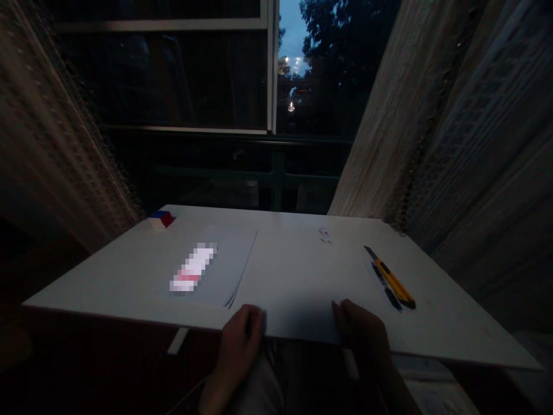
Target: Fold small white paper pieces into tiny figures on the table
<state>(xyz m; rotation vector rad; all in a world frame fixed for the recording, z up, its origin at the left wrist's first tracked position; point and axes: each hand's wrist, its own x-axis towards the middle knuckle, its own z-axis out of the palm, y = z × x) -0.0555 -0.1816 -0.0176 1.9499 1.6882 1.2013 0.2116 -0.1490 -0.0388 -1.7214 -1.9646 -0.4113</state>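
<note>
My left hand [243, 331] rests as a loose fist on the front edge of the white table [285, 265], and nothing shows in it. Further right along the same edge lies my right hand [365, 327], its fingers curled in and no object visible. Nearest to the left hand is a small stack of white paper [231, 271], with a bright, pixelated phone-like screen [194, 268] on top. Beyond the right hand, a yellow and black utility knife [391, 282] lies beside a dark pen [386, 286].
A puzzle cube [161, 219] with blue, red and white sides sits at the table's back left corner. Small paper scraps [325, 236] lie toward the back right. Curtains [375, 115] hang on both sides of a dark window [173, 75] behind the table.
</note>
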